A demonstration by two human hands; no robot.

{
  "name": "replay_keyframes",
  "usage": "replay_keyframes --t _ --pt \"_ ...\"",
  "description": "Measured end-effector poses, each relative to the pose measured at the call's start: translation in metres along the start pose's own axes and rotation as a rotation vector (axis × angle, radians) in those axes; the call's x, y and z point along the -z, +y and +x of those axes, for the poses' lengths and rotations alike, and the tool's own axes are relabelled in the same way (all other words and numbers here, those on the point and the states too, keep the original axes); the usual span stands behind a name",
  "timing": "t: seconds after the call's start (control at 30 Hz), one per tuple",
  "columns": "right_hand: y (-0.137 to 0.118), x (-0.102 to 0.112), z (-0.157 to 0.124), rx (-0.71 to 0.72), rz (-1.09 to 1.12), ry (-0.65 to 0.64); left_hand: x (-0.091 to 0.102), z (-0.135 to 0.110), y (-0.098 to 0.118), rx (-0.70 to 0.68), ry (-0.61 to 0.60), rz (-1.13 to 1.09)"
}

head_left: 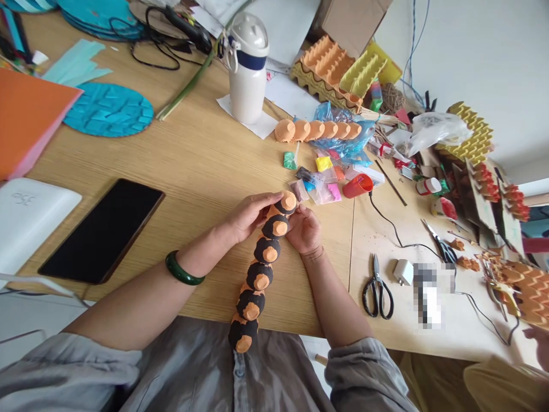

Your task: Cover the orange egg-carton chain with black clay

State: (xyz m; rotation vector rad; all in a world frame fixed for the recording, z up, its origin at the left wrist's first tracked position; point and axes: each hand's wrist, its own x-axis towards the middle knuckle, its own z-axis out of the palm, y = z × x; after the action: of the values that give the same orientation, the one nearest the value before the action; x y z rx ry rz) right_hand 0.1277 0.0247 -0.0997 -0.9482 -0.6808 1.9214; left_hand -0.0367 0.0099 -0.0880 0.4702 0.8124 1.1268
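Observation:
A strip of egg-carton cups, orange with black bands and orange tips, slants from above the table down over my shirt. My left hand grips its far end from the left, thumb along the last cup. On the other side, my right hand has its fingers curled against the same end; its fingertips are partly hidden behind the strip. A second strip, plain orange, lies beyond my hands. Small packets of coloured clay, such as a yellow one, and a red cup are just past my right hand.
Black-handled scissors and a white charger plug lie to the right. A phone and a blue disc are on the left. A white flask stands behind. Another person's hand shows at the right edge.

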Motion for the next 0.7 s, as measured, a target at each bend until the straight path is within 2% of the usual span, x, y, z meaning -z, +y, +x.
replay_keyframes --t 0.17,0.3,0.43,0.53,0.6,0.63,0.7 --pt "-0.001 -0.003 -0.003 -0.011 -0.035 0.012 0.004 0.0 0.002 0.024 -0.026 0.045" --pt "-0.001 -0.001 -0.004 0.011 0.003 0.033 0.001 -0.001 -0.001 -0.018 0.03 0.035" --pt "0.002 0.003 -0.005 0.037 -0.015 -0.051 -0.004 0.0 -0.002 -0.038 0.061 0.006" --pt "0.006 0.004 -0.003 0.054 -0.03 -0.091 -0.005 0.001 -0.002 -0.113 0.178 0.08" --pt "0.008 0.004 -0.001 0.076 -0.021 -0.062 -0.005 0.0 0.001 -0.188 0.249 0.14" --pt "0.009 0.005 0.0 0.089 -0.02 -0.038 -0.005 -0.001 0.002 -0.223 0.248 0.158" --pt "0.01 0.006 0.003 0.109 -0.03 0.01 -0.003 -0.003 0.008 -0.281 0.163 0.209"
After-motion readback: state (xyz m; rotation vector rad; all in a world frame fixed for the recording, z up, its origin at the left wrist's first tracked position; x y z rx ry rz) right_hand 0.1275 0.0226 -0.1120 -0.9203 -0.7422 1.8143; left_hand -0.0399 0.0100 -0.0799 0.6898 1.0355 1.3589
